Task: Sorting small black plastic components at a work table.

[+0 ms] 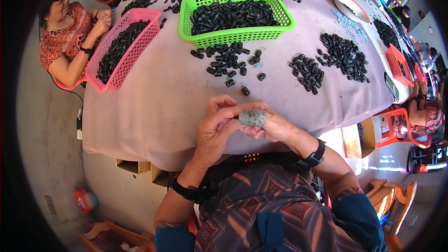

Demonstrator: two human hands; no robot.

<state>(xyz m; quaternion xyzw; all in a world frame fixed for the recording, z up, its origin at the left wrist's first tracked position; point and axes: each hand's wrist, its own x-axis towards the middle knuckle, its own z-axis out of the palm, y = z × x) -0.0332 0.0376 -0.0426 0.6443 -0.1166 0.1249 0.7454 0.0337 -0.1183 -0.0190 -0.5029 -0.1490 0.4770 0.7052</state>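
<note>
My left hand [215,125] and my right hand [278,127] meet above the near edge of the cloth-covered table, fingers closed in a pinch. A small black piece [237,117] shows as a dark sliver between the fingertips; most of it is hidden. A rough grey wrap [252,118] covers a digit of my right hand. Just beyond my hands lie loose black plastic barrel-shaped parts [227,60], with a few small metal springs [258,65] among them. One single black part [245,91] lies closest to my fingers.
A green basket [242,36] full of black parts stands ahead; a pink basket [105,81] is at left, beside a seated person [70,42]. Black part piles [343,56], springs [352,30] and a red-rimmed bowl [351,5] lie to the right. More people sit along the table.
</note>
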